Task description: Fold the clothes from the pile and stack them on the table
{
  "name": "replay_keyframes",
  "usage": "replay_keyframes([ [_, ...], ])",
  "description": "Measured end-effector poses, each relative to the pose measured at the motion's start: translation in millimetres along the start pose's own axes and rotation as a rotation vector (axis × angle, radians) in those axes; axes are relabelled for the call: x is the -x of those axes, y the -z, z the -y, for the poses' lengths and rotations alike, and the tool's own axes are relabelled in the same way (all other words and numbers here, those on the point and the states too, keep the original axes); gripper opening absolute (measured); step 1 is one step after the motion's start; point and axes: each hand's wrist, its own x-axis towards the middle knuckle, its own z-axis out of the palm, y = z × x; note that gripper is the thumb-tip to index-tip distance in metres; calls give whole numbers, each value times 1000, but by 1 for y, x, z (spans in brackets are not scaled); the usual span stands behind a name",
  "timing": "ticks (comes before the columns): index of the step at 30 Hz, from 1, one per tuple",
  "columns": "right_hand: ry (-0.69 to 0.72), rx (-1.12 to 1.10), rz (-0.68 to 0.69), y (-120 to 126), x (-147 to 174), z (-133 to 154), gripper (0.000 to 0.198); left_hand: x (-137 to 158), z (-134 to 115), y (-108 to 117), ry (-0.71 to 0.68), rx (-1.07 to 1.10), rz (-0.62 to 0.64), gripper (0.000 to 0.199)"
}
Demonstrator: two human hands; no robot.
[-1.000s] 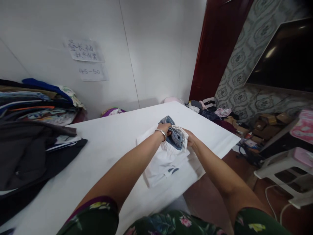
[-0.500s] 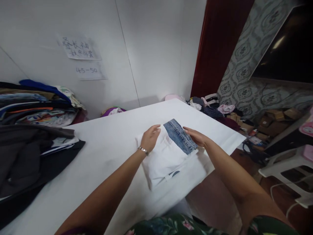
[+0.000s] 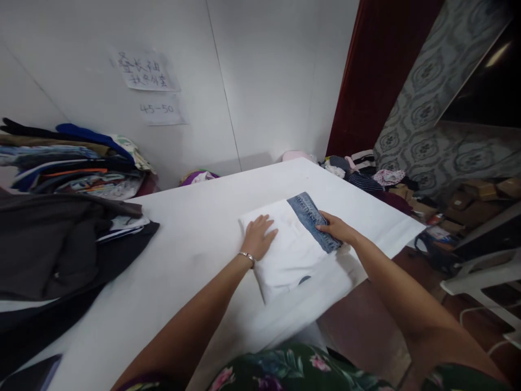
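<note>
A folded white garment with a blue denim band along its right side lies on the white tabletop. My left hand, with a bracelet at the wrist, rests flat on the garment's left part, fingers spread. At the denim edge is my right hand, its thumb on top of the band and its other fingers at the far edge, partly hidden. A small dark patch shows near the garment's lower edge.
Dark clothes are heaped on the table's left side, with a stack of folded clothes behind them. Loose clothes and cardboard boxes lie beyond the right edge. A white plastic stool stands at right.
My left hand has come down flat onto the garment, which looks smoother. My right hand has closed its thumb over the denim edge. The view has shifted slightly.
</note>
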Motion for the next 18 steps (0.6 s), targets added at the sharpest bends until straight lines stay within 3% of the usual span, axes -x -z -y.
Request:
replay_keyframes([
  [3, 33, 411, -182, -1, 2, 24, 66, -10, 19, 14, 163, -28, -95, 45],
  [5, 131, 612, -276, -9, 3, 38, 65, -17, 26, 17, 174, -68, -106, 47],
  [7, 189, 701, -261, -18, 2, 41, 63, -23, 27, 12, 156, -101, -66, 50],
  [9, 126, 672, -167, -24, -1, 31, 62, -30, 27, 2, 172, -74, 13, 52],
  [12, 5, 442, -38, -24, -7, 2, 64, -39, 30, -14, 221, 31, 85, 51],
  [15, 0, 269, -22, -18, -12, -19, 69, -43, 36, -21, 237, 97, 57, 47],
  [18, 4, 238, -25, -16, -12, -23, 72, -37, 43, -21, 251, 152, -14, 44],
])
